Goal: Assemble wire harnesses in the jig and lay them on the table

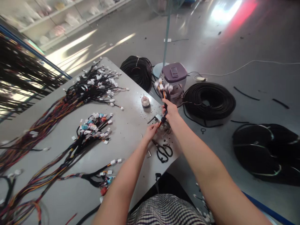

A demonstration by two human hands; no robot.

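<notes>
My right hand (170,111) is closed around a wire harness (163,88) whose white connectors stick up beyond my fist, over the far right corner of the grey table (131,106). My left hand (152,129) pinches the lower end of the same wires just below, next to a small metal fixture (158,117) at the table edge. Black scissors (162,152) lie on the table close to my left wrist.
Three bundles of finished harnesses with white connectors (93,84) (90,131) (103,178) lie across the table. A small tape roll (145,101) sits near the corner. On the floor stand black cable coils (208,100) (138,70) (264,150) and a purple-lidded box (173,75).
</notes>
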